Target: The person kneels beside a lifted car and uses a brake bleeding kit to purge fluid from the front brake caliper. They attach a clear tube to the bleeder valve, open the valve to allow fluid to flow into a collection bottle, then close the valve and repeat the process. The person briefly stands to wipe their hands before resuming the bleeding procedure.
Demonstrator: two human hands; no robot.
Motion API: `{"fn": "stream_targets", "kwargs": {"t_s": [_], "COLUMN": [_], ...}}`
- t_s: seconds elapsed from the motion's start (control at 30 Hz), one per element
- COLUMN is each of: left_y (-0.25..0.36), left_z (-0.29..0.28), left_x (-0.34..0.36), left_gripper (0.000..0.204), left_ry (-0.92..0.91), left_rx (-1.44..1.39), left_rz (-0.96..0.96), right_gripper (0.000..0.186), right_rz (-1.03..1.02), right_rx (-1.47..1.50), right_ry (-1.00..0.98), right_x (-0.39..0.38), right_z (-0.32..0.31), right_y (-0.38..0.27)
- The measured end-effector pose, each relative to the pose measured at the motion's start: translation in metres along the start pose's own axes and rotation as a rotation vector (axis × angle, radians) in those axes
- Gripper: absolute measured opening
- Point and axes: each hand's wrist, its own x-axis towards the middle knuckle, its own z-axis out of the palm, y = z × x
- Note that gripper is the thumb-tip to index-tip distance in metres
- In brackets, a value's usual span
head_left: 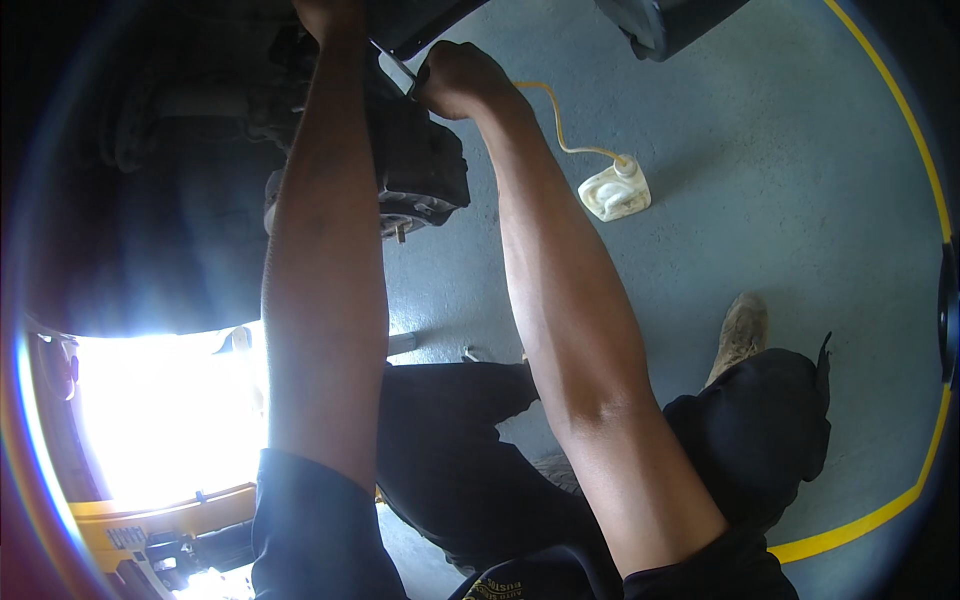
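Note:
At the top edge, my left hand [328, 16] is beside dark vehicle parts, its fingers cut off by the frame. My right hand [463, 80] is closed in a fist, on a slim shiny metal tool that looks like a wrench [393, 62]; its far end points up and left toward the parts. Below the hands sits a dark brake caliper-like assembly [425, 170]. A thin yellowish hose [556, 118] emerges behind my right hand and runs into the neck of a white plastic bottle [615, 190] on the floor.
A large dark wheel-well area [150, 230] fills the left. Another dark panel [665, 25] hangs at the top right. The grey floor [800, 200] carries a curved yellow line [905, 110]. My bent legs and a tan shoe [740, 335] are at lower right; yellow equipment [170, 512] stands lower left.

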Motion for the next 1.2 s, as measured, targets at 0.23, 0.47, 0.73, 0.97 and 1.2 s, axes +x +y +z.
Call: {"fn": "stream_targets", "kwargs": {"t_s": [0.23, 0.47, 0.73, 0.97, 1.2], "left_y": [0.015, 0.011, -0.033, -0.055, -0.05], "left_z": [0.002, 0.009, -0.018, -0.03, -0.036], "left_x": [-0.006, -0.006, 0.009, 0.032, 0.056], "left_gripper": [0.022, 0.02, 0.022, 0.02, 0.02], "left_ry": [-0.008, 0.13, -0.014, -0.207, -0.319], "left_rx": [0.055, 0.196, 0.616, 1.398, 1.504], "left_rz": [0.009, 0.2, 0.326, 0.481, 0.391], "right_gripper": [0.027, 0.028, 0.03, 0.043, 0.028], "right_rz": [-0.015, -0.014, -0.007, 0.002, -0.013], "right_rx": [-0.006, -0.03, 0.017, 0.035, 0.059], "right_ry": [0.02, -0.001, 0.047, -0.079, -0.121], "right_x": [0.003, 0.004, 0.003, 0.006, 0.007], "right_z": [0.005, 0.005, 0.005, 0.0, -0.006], "right_y": [0.002, 0.004, 0.004, 0.005, 0.003]}}
